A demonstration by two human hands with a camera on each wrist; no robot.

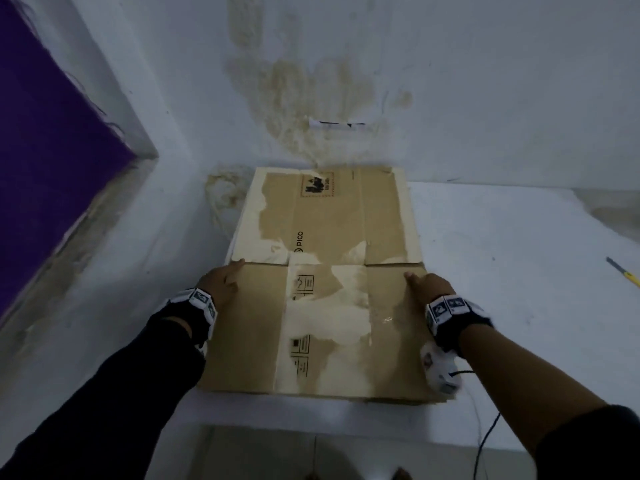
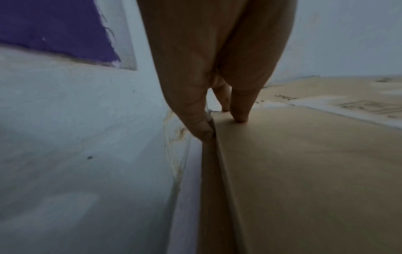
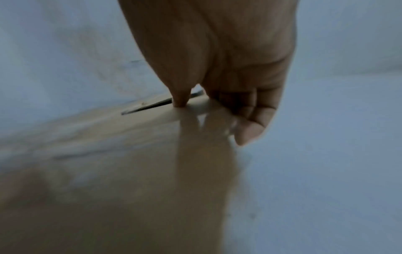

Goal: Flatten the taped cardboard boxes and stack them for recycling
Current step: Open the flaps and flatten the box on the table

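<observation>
A flattened brown cardboard box (image 1: 325, 220) with torn pale patches and shiny tape lies on a white surface in the room corner. Its far end touches the wall. My left hand (image 1: 221, 280) grips its left edge, thumb on top and fingers against the side. In the left wrist view, that hand (image 2: 219, 120) pinches the edge of the cardboard (image 2: 304, 171). My right hand (image 1: 427, 287) grips the right edge. The right wrist view shows this hand (image 3: 214, 118) with its thumb pressed on the cardboard (image 3: 108, 189) and its fingers curled under the edge.
A yellow and black utility knife (image 1: 623, 270) lies on the white surface (image 1: 502, 254) at the far right. A purple panel (image 1: 45, 133) stands at the left. The stained wall (image 1: 311, 81) closes the back. A black cable (image 1: 485, 441) hangs over the front edge.
</observation>
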